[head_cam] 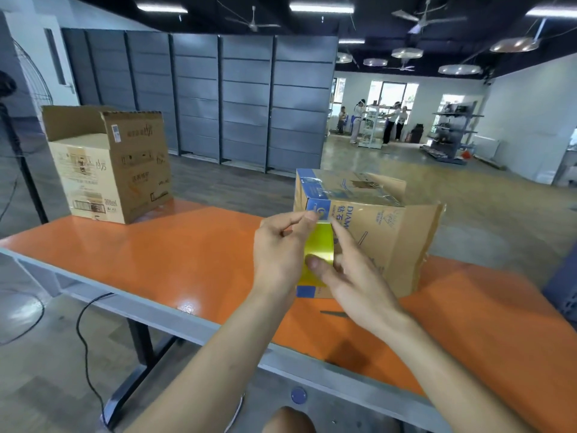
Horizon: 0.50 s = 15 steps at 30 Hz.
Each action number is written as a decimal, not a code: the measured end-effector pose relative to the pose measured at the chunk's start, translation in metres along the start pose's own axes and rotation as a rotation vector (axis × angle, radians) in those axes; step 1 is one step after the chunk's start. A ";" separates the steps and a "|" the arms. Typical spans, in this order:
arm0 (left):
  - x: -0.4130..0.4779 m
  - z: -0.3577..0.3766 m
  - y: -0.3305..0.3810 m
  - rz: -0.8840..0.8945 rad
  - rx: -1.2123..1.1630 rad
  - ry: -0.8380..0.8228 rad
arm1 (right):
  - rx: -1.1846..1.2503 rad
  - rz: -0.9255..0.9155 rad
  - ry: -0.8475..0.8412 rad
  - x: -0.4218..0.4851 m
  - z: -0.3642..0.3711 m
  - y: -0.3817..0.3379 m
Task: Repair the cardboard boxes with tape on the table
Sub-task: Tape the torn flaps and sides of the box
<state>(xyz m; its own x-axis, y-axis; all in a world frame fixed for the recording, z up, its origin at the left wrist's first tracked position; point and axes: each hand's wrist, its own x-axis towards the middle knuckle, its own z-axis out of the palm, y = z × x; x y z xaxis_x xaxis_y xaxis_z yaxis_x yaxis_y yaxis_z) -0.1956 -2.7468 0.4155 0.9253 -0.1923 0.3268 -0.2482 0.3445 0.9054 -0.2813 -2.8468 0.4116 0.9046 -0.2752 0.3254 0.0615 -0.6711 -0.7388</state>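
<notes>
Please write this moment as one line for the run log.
step: taping corner | left hand pinches yellow tape | right hand presses tape onto near box | far box open on table

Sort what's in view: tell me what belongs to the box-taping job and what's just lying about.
For the job: blue-printed box, yellow tape on its corner edge, left hand pinching the tape's top, right hand pressing it lower down, open brown box farther back, orange table.

Lying about: black floor cable, grey partition panels, blue crate at the right edge.
</notes>
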 end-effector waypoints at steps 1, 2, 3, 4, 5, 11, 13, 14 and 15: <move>0.002 -0.002 0.003 0.010 0.006 -0.034 | 0.004 0.000 0.021 0.001 -0.002 0.001; 0.005 -0.005 0.005 0.017 0.015 -0.047 | 0.007 0.005 0.036 0.000 -0.004 0.000; 0.009 -0.007 0.006 0.031 0.038 -0.040 | 0.006 0.009 0.051 0.001 -0.004 0.000; 0.013 -0.009 0.007 0.050 0.073 -0.025 | 0.006 0.012 0.065 0.001 -0.003 -0.002; 0.017 -0.010 0.009 0.073 0.109 -0.015 | 0.001 0.017 0.082 0.002 -0.001 -0.003; 0.038 -0.006 0.019 0.231 0.187 -0.062 | -0.020 0.105 0.164 0.021 -0.001 -0.017; 0.049 -0.005 0.019 0.179 0.140 -0.057 | 0.006 0.110 0.195 0.029 -0.006 -0.024; 0.056 -0.004 0.018 0.141 0.115 -0.065 | 0.015 0.112 0.209 0.033 -0.009 -0.026; 0.062 -0.003 0.018 0.107 0.105 -0.080 | 0.011 0.113 0.220 0.038 -0.011 -0.028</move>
<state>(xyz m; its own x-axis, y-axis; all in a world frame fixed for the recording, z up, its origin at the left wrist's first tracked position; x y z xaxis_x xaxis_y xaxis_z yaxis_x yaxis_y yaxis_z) -0.1413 -2.7500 0.4510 0.8672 -0.2335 0.4399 -0.3769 0.2697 0.8861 -0.2537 -2.8459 0.4513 0.7927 -0.4921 0.3599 -0.0295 -0.6206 -0.7836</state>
